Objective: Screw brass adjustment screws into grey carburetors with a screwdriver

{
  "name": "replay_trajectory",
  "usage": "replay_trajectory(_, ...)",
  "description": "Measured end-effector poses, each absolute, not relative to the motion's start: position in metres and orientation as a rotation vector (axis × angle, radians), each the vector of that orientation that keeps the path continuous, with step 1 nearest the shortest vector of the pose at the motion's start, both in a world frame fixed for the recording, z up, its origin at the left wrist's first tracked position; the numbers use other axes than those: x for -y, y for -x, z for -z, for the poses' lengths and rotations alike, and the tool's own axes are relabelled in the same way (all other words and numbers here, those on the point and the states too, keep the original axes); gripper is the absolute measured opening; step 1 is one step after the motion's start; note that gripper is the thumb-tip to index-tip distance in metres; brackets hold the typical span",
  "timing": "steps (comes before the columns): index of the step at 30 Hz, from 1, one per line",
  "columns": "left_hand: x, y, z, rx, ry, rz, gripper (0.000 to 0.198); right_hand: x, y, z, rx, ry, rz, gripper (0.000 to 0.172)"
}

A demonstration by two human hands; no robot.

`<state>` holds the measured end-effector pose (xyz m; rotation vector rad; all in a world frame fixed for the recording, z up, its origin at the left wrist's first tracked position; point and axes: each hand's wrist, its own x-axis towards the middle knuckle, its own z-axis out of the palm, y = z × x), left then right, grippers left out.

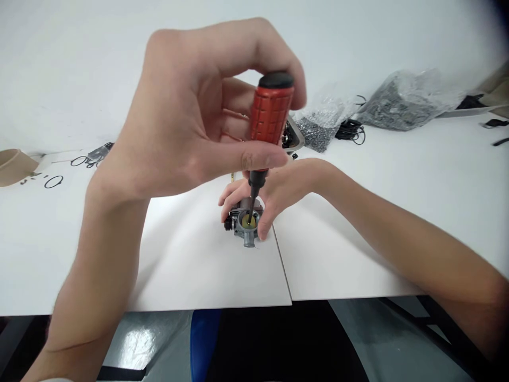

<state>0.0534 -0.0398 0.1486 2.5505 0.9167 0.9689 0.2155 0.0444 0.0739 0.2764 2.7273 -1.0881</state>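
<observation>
My left hand [191,106] is closed round the red handle of a screwdriver [271,114] with a black end cap. The screwdriver stands nearly upright, its shaft pointing down into the round opening of a small metal carburetor [248,236]. Inside that opening a yellowish brass-coloured part shows, and the tip meets it there. My right hand [278,193] grips the carburetor from behind, fingers on its left side and thumb on its right. A black knob or fitting sticks out at the carburetor's left. The screwdriver and my left hand hide part of the right hand.
Behind my hands stands a metal tray [295,135] with small dark parts. Clear plastic bags [405,101] of small metal pieces lie at the back right, beside a black cable coil [350,131]. Black rings [53,182] and a tan bowl [16,165] are at left. A seam [281,260] divides the white tabletop.
</observation>
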Motion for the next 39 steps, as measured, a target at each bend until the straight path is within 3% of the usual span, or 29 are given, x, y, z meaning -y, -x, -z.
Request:
replay_trajectory(6, 0.028, -0.049, -0.14, -0.9, -2.607, -1.114, 0.038, -0.043, -0.215, -0.074, -2.739, -0.289, 1.046, 0.058)
replay_trajectory(19, 0.031, -0.05, -0.144, -0.83, -2.601, -0.996, 0.038, -0.047, -0.214, -0.069, -2.726, -0.227, 1.108, 0.056)
replay_trajectory(28, 0.028, -0.041, -0.146, -0.678, -2.573, -0.916, 0.06, -0.052, -0.212, -0.064, -2.677, -0.223, 1.142, 0.059)
replay_trajectory(34, 0.017, -0.045, -0.135, -0.652, -2.474, -1.258, 0.042, -0.051, -0.211, -0.067, -2.686, -0.182, 1.037, 0.058)
replay_trajectory(39, 0.018, -0.045, -0.137, -0.534, -2.305, -1.095, 0.05, -0.047, -0.21, -0.069, -2.681, -0.234, 0.951, 0.059)
